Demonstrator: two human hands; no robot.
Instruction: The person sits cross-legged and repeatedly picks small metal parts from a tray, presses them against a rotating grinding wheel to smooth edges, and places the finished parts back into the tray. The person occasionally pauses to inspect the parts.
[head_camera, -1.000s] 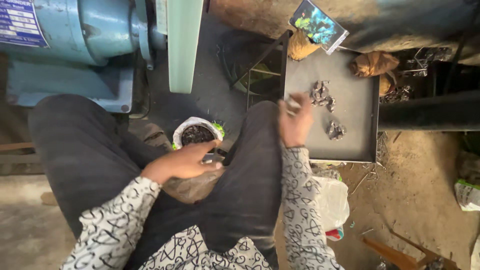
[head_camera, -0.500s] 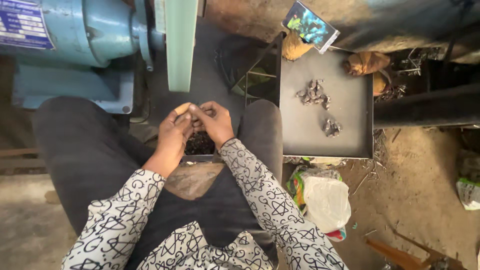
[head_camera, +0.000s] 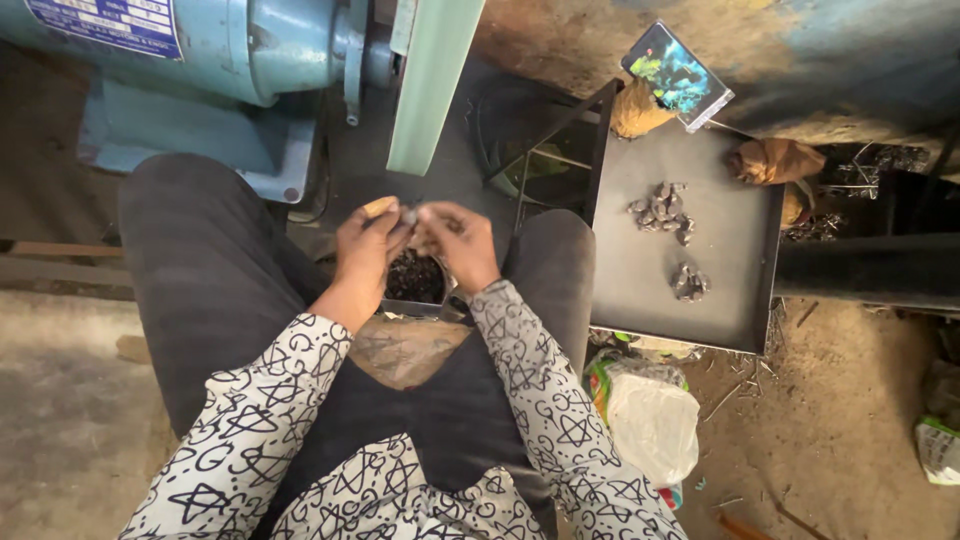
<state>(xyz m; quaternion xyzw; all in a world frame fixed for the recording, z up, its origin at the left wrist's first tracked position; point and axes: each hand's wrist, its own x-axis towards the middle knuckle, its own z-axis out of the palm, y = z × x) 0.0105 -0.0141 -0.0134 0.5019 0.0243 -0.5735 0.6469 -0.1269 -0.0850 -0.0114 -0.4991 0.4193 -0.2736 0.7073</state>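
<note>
A small bowl (head_camera: 415, 282) is sitting between the person's knees, holding a heap of dark bits. The left hand (head_camera: 365, 248) and the right hand (head_camera: 458, 243) are meeting just above it, fingertips pinching one small dark piece (head_camera: 408, 214) between them; the left fingers are curling tightly around it, and the right fingers are narrowing onto its other end. A tan thing is showing at the left thumb, too small to tell. To the right, a dark tray (head_camera: 640, 290) is lying flat beside the right knee, carrying two small piles of grey bits (head_camera: 660, 207) that are sitting well apart from each other, with bare tray below them. A plastic bag (head_camera: 650, 415) is lying on the ground just under the tray's near edge.

Against half a second ago, the hands are staying together over the bowl, in much the same pose; a second ago the right hand was reaching out over the tray while the left was resting at the bowl.

A blue motor (head_camera: 210, 45) and a pale green belt (head_camera: 430, 85) are standing just beyond the hands, close above the left fingers. The knees are closing in the bowl on both sides. The tray's raised rim is running near the right knee.
</note>
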